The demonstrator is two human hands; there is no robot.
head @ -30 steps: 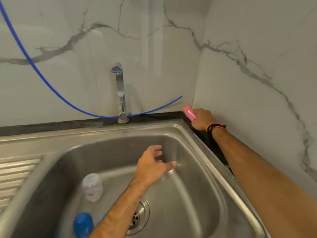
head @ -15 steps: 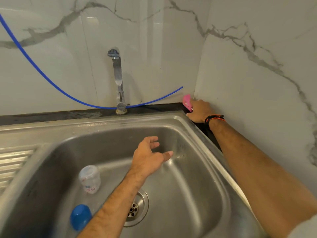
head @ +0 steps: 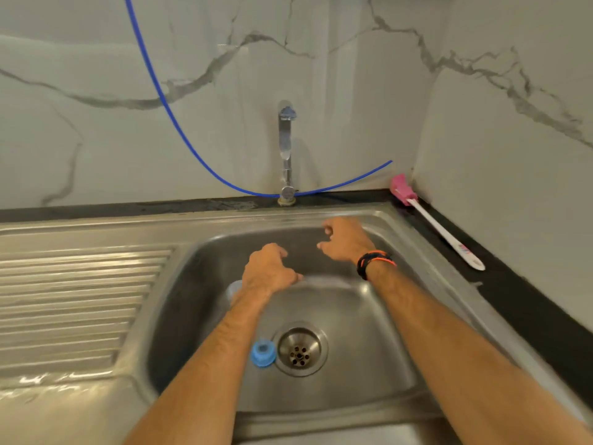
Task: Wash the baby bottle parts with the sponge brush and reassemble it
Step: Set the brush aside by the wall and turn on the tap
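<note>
The sponge brush (head: 433, 220), pink sponge head and white handle, lies on the black counter in the back right corner, nobody touching it. My right hand (head: 345, 242) hovers over the back of the steel sink (head: 199, 261), fingers loosely curled, holding nothing. My left hand (head: 268, 271) hangs over the sink's middle, also empty. The clear bottle body (head: 233, 289) peeks out just left of my left wrist, mostly hidden. A blue bottle ring (head: 263, 352) lies on the sink floor beside the drain (head: 300, 350).
A chrome tap (head: 286, 155) stands at the back of the sink, with a blue hose (head: 179, 126) curving past its base. A ribbed drainboard (head: 73, 303) lies to the left. Marble walls close the back and right sides.
My right hand let go of the sponge brush in the corner and pulled back over the sink. My left hand stayed over the basin. The camera view shifted right and down.
</note>
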